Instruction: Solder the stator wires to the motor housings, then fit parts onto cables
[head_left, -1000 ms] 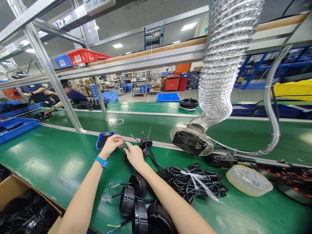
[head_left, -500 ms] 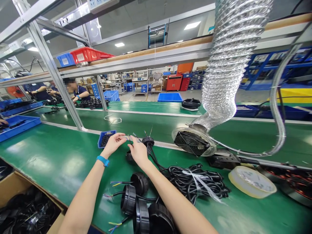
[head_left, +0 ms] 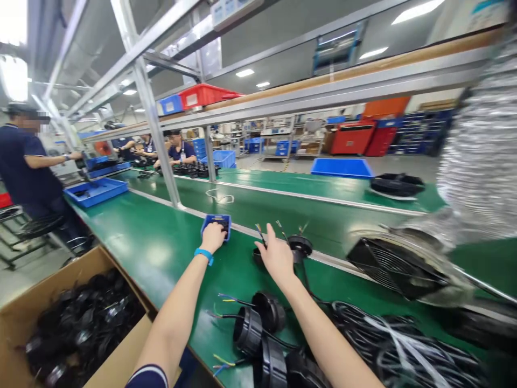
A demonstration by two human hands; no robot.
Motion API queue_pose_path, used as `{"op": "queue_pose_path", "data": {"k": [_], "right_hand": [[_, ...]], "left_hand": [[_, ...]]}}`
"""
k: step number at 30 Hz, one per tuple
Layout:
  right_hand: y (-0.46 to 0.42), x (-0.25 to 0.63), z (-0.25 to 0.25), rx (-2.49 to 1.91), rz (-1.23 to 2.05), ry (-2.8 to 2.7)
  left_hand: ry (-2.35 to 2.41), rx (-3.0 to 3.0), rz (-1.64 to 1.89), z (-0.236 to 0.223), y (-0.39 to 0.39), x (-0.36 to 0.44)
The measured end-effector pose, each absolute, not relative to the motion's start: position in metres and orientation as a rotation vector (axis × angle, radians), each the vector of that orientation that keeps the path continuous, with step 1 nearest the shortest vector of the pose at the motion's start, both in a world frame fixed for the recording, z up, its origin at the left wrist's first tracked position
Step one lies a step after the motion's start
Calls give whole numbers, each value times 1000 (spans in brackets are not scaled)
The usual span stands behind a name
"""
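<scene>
My left hand (head_left: 214, 236), with a blue wristband (head_left: 204, 255), reaches into a small blue bin (head_left: 229, 229) of small black parts. Its fingers are bent downward and the fingertips are hidden among the parts. Farther right, my right hand (head_left: 278, 261) holds a black cable (head_left: 264, 237) with bare coloured wire ends between thumb and forefinger. A black round cap (head_left: 301, 245) with wires standing up from it is just beyond that hand. Below, several black ring-shaped housings (head_left: 247, 330) with coloured wires lie between my forearms.
A bundle of black cable (head_left: 383, 345) lies right of my right forearm. Behind it is a fan (head_left: 399, 264) under a silver duct (head_left: 476, 156). A cardboard box (head_left: 117, 269) of black parts stands at lower left. A co-worker (head_left: 30, 161) stands far left; others sit farther back.
My left hand has left the wire ends by my right hand and moved into the small blue bin. The view has turned left, bringing more of the cardboard box and a standing co-worker into sight.
</scene>
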State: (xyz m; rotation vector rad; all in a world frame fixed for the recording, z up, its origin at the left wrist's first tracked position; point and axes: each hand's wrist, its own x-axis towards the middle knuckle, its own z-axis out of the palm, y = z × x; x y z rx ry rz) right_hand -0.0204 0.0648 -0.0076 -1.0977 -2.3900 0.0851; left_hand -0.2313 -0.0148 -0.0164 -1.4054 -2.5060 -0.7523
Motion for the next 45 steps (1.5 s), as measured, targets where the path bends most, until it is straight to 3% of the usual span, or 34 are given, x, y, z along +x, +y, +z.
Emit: {"op": "queue_pose_path", "data": {"k": [6, 15, 21, 31, 37, 45], "right_hand": [[56, -18, 9, -764, 151, -2453], [-15, 13, 57, -267, 738, -3095], [-16, 27, 34, -207, 1108, -3038], [-9, 14, 2, -232, 1126, -3033], [4, 11, 2, -528, 954, -2634], [24, -6, -20, -595, 1405, -1969]], "left_hand": [[-2529, -1400, -641, -22, -15, -238], [-2486, -1451, -739, -22, -17, -239], [-2464, -1417, -712, -22, -16, -236], [-2475, -1359, -667, -28, -15, -235], [-2408, -1367, -780, -21, -20, -231], [-2208, -1500, -1156, -2, -16, -227]]}}
